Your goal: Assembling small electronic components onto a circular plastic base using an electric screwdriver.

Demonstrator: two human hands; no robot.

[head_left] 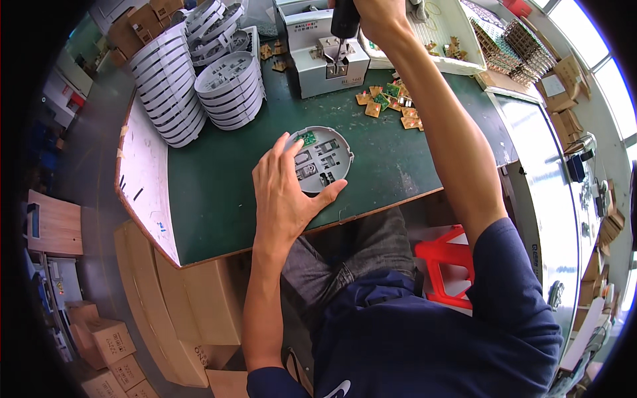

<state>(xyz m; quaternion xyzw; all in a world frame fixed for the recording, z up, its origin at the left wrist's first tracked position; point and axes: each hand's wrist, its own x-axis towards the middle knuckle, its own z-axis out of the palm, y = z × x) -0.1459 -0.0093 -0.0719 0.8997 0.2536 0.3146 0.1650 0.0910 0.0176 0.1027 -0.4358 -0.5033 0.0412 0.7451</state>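
A round grey plastic housing point(323, 174) lies on the green bench in front of me. My left hand point(285, 182) steadies it, fingers over its left side and thumb at its lower right rim. Inside the housing sit a small green circuit board point(306, 138), partly under my fingertips, and several molded slots. My right hand point(385, 20) reaches to the far side, wrapped round a black electric screwdriver point(345, 21). Its bit points down at the pick-up slot of a grey screw feeder point(335, 81); whether a screw is on the tip I cannot tell.
Tall stacks of grey housings point(169, 93) and a shorter stack point(232, 93) stand at the left. Small circuit boards point(391, 103) lie loose right of the feeder. A white tray point(458, 65) sits behind my right forearm. A low white board point(149, 179) edges the bench's left side.
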